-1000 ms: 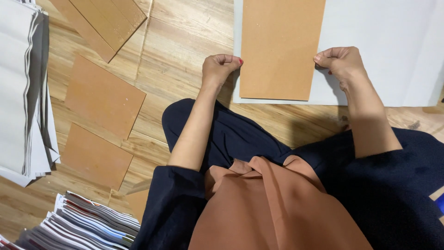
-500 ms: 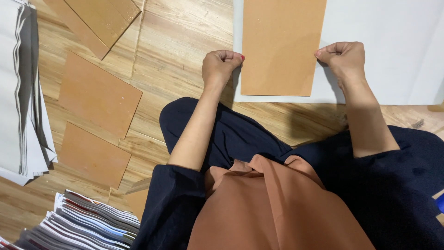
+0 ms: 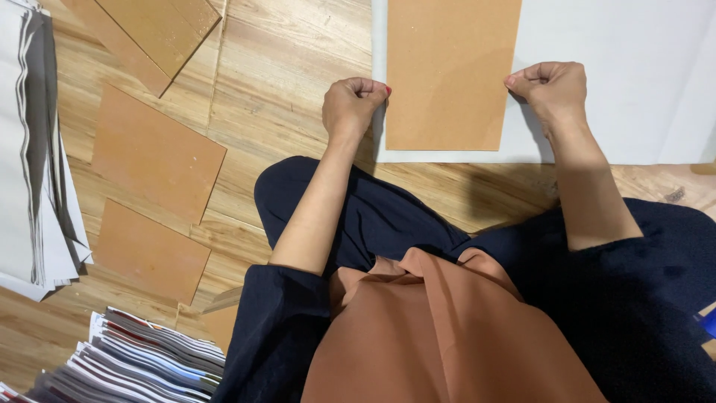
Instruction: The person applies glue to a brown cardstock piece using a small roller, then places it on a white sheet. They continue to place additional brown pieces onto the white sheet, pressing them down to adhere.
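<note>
A brown rectangular board (image 3: 451, 71) lies flat on a large white sheet (image 3: 619, 89) on the wooden floor in front of me. My left hand (image 3: 352, 101) is closed in a fist at the board's left edge, pinching it near the lower corner. My right hand (image 3: 548, 88) is closed the same way on the board's right edge. The board's top runs out of the frame. My crossed legs in dark trousers and an orange-brown cloth fill the lower part of the view.
Two more brown boards (image 3: 156, 160) (image 3: 149, 250) lie on the floor at my left, others (image 3: 149, 30) at the top left. A pile of white-grey sheets (image 3: 33, 149) lies at the far left, a stack of printed sheets (image 3: 142, 358) at the bottom left.
Both hands and the brown board between them have slid a little away from me on the white sheet. The grip looks the same.
</note>
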